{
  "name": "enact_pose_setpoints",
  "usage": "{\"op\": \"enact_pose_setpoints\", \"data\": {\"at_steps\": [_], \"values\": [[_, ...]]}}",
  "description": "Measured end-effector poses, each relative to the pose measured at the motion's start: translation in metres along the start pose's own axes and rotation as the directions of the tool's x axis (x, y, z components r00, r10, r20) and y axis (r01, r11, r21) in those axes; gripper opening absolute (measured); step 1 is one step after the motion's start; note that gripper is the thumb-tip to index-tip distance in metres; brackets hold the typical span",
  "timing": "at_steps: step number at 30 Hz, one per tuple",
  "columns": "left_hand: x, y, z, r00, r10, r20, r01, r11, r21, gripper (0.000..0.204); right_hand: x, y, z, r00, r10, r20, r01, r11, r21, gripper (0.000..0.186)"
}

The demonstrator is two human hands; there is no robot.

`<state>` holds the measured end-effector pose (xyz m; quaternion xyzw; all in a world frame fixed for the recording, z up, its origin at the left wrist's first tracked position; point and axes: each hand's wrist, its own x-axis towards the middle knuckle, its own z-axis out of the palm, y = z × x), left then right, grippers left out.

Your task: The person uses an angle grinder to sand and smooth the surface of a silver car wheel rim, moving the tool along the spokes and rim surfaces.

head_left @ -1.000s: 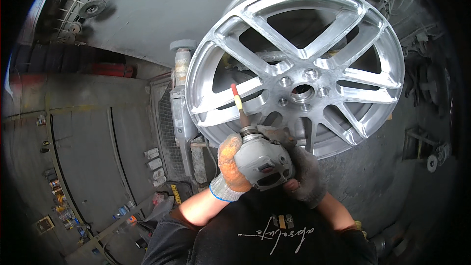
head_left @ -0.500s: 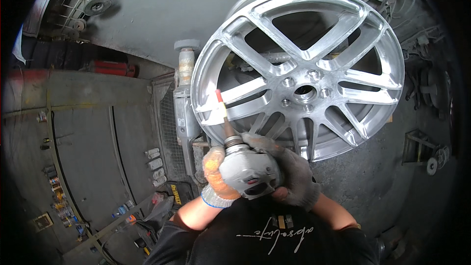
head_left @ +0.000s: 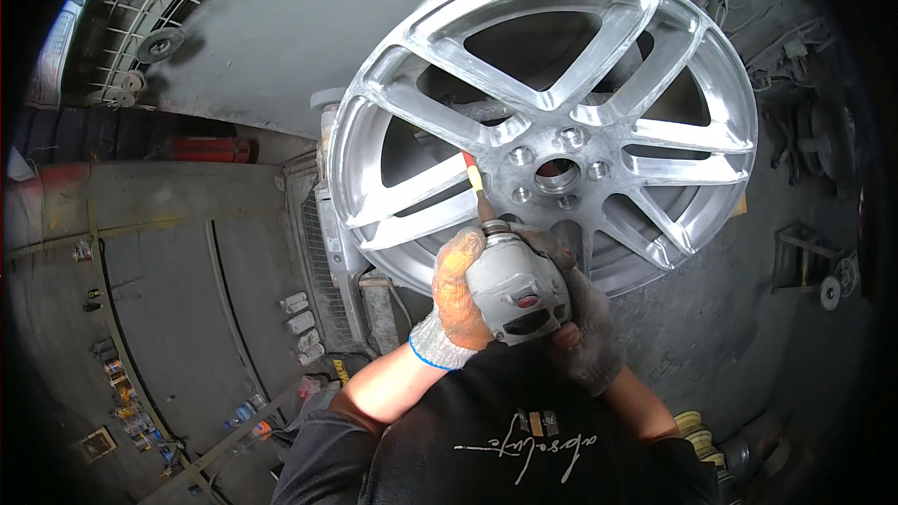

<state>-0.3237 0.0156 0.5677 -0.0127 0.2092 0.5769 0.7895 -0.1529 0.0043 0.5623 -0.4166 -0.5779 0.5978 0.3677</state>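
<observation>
A bare silver alloy wheel rim [head_left: 510, 70] with paired spokes stands tilted in front of me. Both my gloved hands grip a grey power grinder [head_left: 514, 285] with a slim bit at its front. My left hand [head_left: 456, 288], in an orange-coated glove, wraps its left side. My right hand [head_left: 589, 323], in a dirty grey glove, closes round the right side and the rear. The bit's red and yellow tip [head_left: 473, 171] lies over a left spoke near the hub; whether it touches cannot be told.
Behind the rim's left edge is a metal stand [head_left: 339, 215]. Wire racking [head_left: 140, 9] is at upper left, beside a red cylinder [head_left: 210, 150]. White containers [head_left: 299, 323] and bottles stand at lower left. A small metal frame with a wheel [head_left: 814, 271] is at right.
The grinder and both hands have moved right and forward, bringing the tip from near the outer rim toward the hub. In view, the wheel has shifted a little left and up.
</observation>
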Motion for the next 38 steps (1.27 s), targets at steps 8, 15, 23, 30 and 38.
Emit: {"op": "enact_pose_setpoints", "data": {"at_steps": [8,15,23,30,38], "values": [[-0.012,-0.001,-0.008,1.000,0.025,-0.008,-0.026,0.989,-0.147,0.062,0.002,0.015,-0.005,0.988,-0.136,0.068,0.145,0.980,-0.139,0.089],[-0.028,0.007,-0.018,0.995,0.018,0.097,0.009,0.961,-0.275,0.072,0.005,-0.003,0.005,0.989,-0.081,0.121,0.099,0.983,-0.152,0.088],[-0.047,0.015,-0.018,0.974,0.154,0.167,-0.086,0.930,-0.357,0.071,0.010,-0.004,0.020,0.966,-0.134,0.220,0.171,0.972,-0.161,0.090],[-0.070,0.026,-0.025,0.992,0.113,0.061,-0.096,0.969,-0.229,0.075,0.010,0.004,0.027,0.930,-0.133,0.343,0.221,0.947,-0.233,0.091],[-0.049,0.010,-0.061,0.983,0.084,0.163,-0.049,0.977,-0.207,0.082,0.008,-0.027,0.016,0.978,0.086,0.191,-0.108,0.988,0.109,0.106]]}}
